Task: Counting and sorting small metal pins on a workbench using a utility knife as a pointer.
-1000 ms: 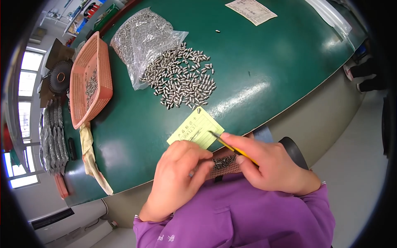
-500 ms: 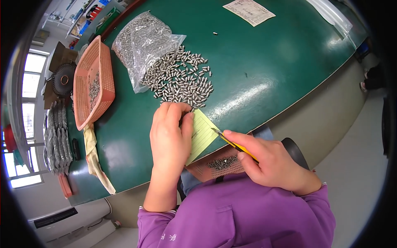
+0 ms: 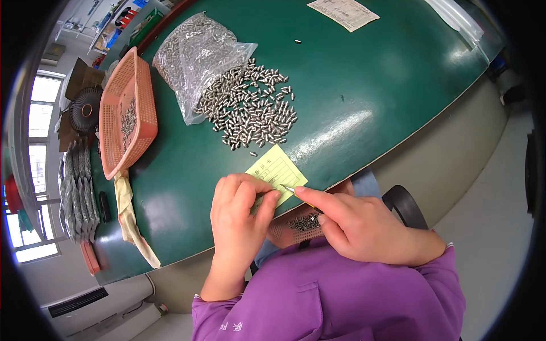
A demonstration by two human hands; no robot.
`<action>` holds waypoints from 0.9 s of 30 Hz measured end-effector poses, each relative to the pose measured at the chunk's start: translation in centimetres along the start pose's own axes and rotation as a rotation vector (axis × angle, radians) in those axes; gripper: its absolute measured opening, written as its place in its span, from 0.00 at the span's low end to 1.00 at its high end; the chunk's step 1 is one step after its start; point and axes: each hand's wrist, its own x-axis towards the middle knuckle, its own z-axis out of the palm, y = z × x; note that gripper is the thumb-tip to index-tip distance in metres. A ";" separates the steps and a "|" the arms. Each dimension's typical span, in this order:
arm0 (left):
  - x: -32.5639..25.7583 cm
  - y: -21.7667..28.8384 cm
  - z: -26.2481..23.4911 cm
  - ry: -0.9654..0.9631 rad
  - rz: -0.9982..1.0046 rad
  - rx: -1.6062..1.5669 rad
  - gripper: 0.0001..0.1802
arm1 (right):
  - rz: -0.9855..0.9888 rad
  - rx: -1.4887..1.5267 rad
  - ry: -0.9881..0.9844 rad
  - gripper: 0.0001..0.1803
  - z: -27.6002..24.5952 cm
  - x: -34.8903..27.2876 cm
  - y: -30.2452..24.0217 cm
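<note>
My right hand (image 3: 364, 227) grips a utility knife (image 3: 309, 204) with a yellow and black body, its blade pointing left over the yellow card (image 3: 287, 165). Close to the blade tip, my left hand (image 3: 239, 210) is closed in a pinch on a small metal part (image 3: 274, 190), mostly covered by the fingertips. The lined, printed card lies on the green table, partly beneath both hands. Beyond it spreads a heap of small silvery metal parts (image 3: 256, 116), with one loose part (image 3: 253, 153) near the card.
A clear plastic bag (image 3: 196, 54) full of parts adjoins the heap. Left of it stands a pink basket (image 3: 147, 125) beside a cream cloth (image 3: 129, 219). Filled bags (image 3: 79, 193) are stacked at far left. A printed sheet (image 3: 344, 12) lies at the back; another basket (image 3: 278, 234) sits below the table edge.
My left hand has come back from the heap's near edge toward me, pinching a small part. The knife has shifted slightly left and down, its tip now by those fingers. More of the card shows.
</note>
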 end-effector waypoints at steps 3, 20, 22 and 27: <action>-0.2 0.3 -0.2 -0.008 -0.028 -0.037 0.10 | -0.006 -0.038 -0.015 0.31 0.0 0.1 -0.5; -0.3 -0.1 0.3 0.017 -0.030 -0.090 0.09 | -0.019 -0.122 -0.039 0.32 0.6 0.3 -1.3; -0.2 -0.1 0.3 0.011 -0.034 -0.096 0.09 | -0.010 -0.136 -0.052 0.32 0.5 0.3 -1.3; -0.3 -0.2 0.4 0.032 -0.025 -0.086 0.10 | -0.001 -0.142 -0.083 0.32 0.1 0.5 -1.5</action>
